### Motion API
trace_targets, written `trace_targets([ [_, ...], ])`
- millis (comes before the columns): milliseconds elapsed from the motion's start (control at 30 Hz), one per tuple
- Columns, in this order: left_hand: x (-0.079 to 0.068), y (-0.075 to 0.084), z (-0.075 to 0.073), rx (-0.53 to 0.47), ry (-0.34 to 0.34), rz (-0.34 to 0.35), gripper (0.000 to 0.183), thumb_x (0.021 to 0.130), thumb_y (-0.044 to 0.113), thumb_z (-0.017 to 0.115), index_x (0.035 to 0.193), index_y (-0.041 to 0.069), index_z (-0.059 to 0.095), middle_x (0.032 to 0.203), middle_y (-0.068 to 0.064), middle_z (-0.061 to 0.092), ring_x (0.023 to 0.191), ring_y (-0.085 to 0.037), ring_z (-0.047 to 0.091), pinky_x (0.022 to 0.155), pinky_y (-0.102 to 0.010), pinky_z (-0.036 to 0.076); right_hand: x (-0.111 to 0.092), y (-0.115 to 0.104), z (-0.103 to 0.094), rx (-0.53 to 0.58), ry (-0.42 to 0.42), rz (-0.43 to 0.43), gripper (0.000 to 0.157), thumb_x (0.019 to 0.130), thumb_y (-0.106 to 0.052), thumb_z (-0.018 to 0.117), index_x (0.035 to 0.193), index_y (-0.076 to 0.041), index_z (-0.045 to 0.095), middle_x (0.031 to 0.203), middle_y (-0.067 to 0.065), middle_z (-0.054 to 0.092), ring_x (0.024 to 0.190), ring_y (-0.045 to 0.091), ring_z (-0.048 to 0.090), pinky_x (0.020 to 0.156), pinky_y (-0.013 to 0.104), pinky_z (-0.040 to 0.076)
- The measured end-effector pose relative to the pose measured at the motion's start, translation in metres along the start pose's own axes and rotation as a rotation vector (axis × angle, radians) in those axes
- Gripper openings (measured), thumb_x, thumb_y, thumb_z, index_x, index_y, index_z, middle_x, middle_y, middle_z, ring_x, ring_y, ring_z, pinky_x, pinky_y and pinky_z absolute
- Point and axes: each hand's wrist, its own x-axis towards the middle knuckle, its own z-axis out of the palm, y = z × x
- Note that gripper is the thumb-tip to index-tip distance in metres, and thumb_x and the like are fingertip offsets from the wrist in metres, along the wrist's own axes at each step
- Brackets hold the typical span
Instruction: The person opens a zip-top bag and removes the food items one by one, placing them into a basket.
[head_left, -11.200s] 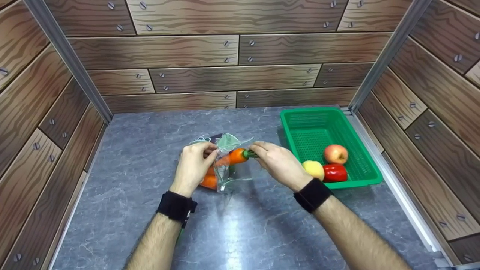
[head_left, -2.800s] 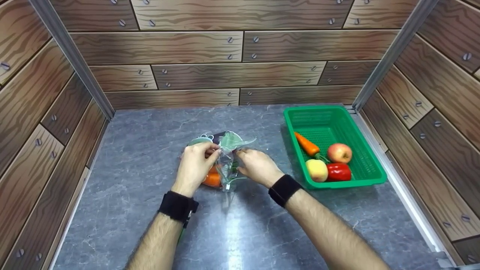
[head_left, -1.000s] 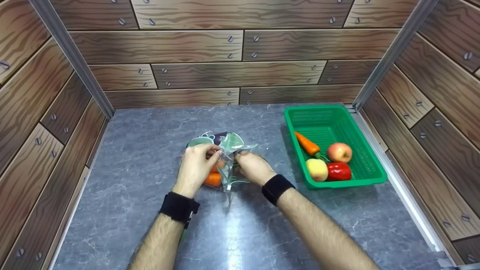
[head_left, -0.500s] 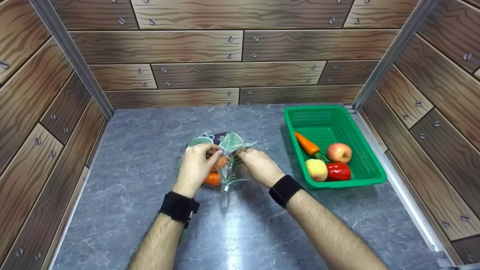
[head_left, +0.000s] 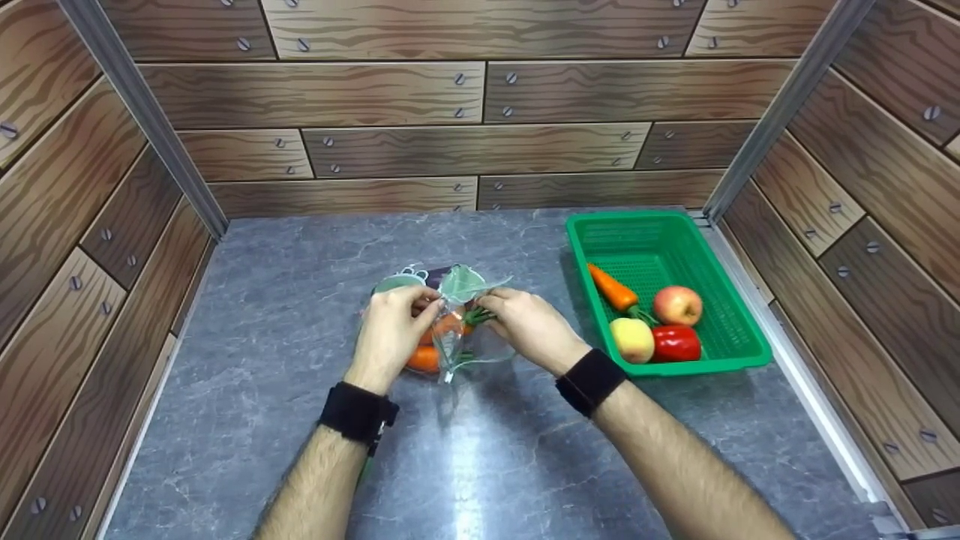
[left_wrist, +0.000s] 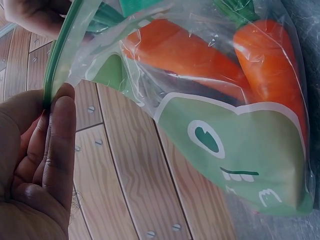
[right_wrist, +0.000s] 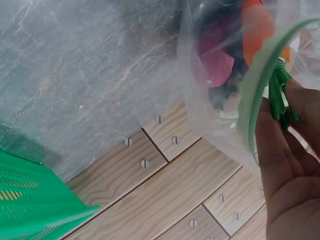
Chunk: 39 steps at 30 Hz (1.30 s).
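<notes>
My left hand pinches the green zip edge of a clear zip bag with a green cartoon print, keeping its mouth open. Inside lie two carrots: one points its leafy end toward the mouth, the other lies beside it. At the mouth, my right hand pinches the first carrot's green stem between thumb and fingers. That carrot's orange body is still within the bag. A pink piece shows through the plastic in the right wrist view.
On the right stands a green basket with a carrot, a red apple, a yellow fruit and a red pepper. Wood-patterned walls enclose the grey marbled table on the left, right and back.
A carrot held at the bag's mouth earliest lies in the basket from 2.8 s ago. Since then my right hand reached into the mouth, then drew back rightward with another carrot's stem. Left hand barely moved.
</notes>
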Motion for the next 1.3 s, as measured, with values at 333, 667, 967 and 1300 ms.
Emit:
trace_targets([
  [333,0.002,-0.003,0.0,-0.006,0.005,0.02,0.013,0.109,0.02,0.087,0.117,0.01,0.091,0.103,-0.007,0.091,0.094,-0.023,0.088,0.085,-0.041,0.074,-0.011,0.006,-0.016,0.053,0.013,-0.02,0.035,0.108,-0.01,0.085,0.143,-0.007,0.082,0.14,0.015,0.085,0.123,0.035,0.085,0.103,0.047,0.073],
  [667,0.002,-0.003,0.0,-0.013,0.004,0.013,0.012,0.109,0.018,0.087,0.116,0.01,0.091,0.103,-0.007,0.091,0.094,-0.023,0.087,0.085,-0.041,0.074,-0.019,0.015,-0.037,0.065,0.079,-0.07,0.031,0.107,-0.009,0.086,0.138,-0.004,0.084,0.138,0.018,0.085,0.123,0.037,0.085,0.105,0.049,0.073],
  [967,0.001,-0.002,-0.001,-0.023,0.001,0.009,0.012,0.108,0.018,0.088,0.116,0.01,0.091,0.104,-0.007,0.091,0.094,-0.022,0.087,0.086,-0.04,0.074,-0.029,0.022,-0.057,0.091,0.144,-0.079,0.029,0.106,-0.009,0.088,0.134,-0.003,0.084,0.137,0.018,0.085,0.122,0.038,0.085,0.107,0.052,0.072],
  [1300,0.0,-0.001,-0.002,-0.011,0.011,0.014,0.011,0.107,0.015,0.088,0.116,0.009,0.091,0.103,-0.008,0.091,0.094,-0.024,0.087,0.086,-0.043,0.074,-0.041,0.029,-0.08,0.074,0.184,-0.057,0.03,0.106,-0.008,0.088,0.135,-0.002,0.084,0.137,0.019,0.085,0.123,0.038,0.085,0.104,0.051,0.073],
])
